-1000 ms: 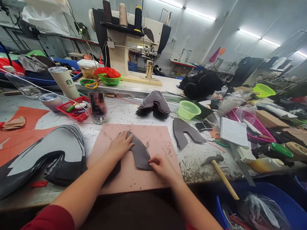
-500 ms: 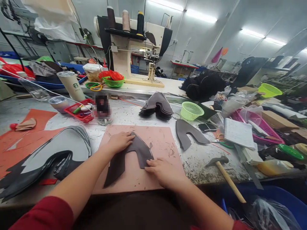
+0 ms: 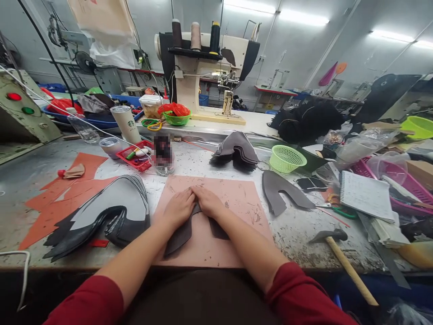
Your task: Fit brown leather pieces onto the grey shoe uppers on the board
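A dark brown U-shaped leather piece (image 3: 182,234) lies on a pink cutting mat (image 3: 237,198) at the bench's front edge. My left hand (image 3: 178,208) and my right hand (image 3: 208,201) rest side by side, flat on the top curve of that piece, fingers pressed down and touching each other. The two legs of the piece stick out under my forearms toward me. A second piece of the same shape (image 3: 282,195) lies on the bench to the right of the mat.
A stack of grey and black cut pieces (image 3: 111,212) sits left of the mat over orange sheets (image 3: 67,194). A hammer (image 3: 341,253) lies at the right front. Behind are a pile of dark pieces (image 3: 237,151), a green basket (image 3: 287,159), a notebook (image 3: 367,195), a paper cup (image 3: 126,124) and a sewing machine (image 3: 209,72).
My right hand slid from the lower right leg of the leather piece up to its top curve, meeting my left hand. The camera view shifted left.
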Tool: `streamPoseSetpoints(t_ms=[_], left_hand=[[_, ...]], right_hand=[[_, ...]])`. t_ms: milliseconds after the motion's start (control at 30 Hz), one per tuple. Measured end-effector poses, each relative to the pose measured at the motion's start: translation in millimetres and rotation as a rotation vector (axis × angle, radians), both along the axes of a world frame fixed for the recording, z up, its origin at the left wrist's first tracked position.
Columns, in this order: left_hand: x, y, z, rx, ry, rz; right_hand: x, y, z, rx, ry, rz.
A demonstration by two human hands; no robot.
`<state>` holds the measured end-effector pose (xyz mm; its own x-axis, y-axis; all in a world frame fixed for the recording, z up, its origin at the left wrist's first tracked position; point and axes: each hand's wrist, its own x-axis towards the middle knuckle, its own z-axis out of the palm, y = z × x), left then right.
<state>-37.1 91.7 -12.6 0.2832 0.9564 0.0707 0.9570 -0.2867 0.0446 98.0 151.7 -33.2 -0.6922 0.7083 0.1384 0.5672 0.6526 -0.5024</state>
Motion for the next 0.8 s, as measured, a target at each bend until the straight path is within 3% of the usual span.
streamPoseSetpoints(t_ms=[200, 400, 467, 533, 600, 633, 667, 733, 800], left_hand=[[5, -58, -11.7, -0.042, 0.014, 0.077], [2, -115, -23.0, -0.113, -0.068, -0.152], [-4, -128, -14.4, -0.23, -0.163, -0.237], [-17, -133, 6.5, -0.446, -0.338, -0.266], [-38, -128, 35.1, -0.656, -0.565, -0.165], [-52, -122, 49.2, -0.682, -0.66, -0.049], [-69, -115, 61.3, -0.623, -0.715, 0.095], [-110, -99, 75.7, -0.337, -0.671, 0.399], [-153, -86, 74.4, -0.073, -0.451, 0.684]], right_hand=[[3, -9, 6.7, 0.048, -0.147, -0.007], [1, -11, 8.5, -0.009, -0.195, -0.027], [0, -8, 11.2, -0.054, -0.192, -0.042], [1, -6, 17.9, -0.121, -0.181, -0.022], [7, -5, 27.9, -0.166, -0.127, -0.037], [12, -7, 33.3, -0.174, -0.091, -0.086], [18, -11, 38.2, -0.179, -0.066, -0.156], [32, -23, 45.5, -0.192, -0.064, -0.296], [44, -40, 47.6, -0.222, -0.1, -0.307]])
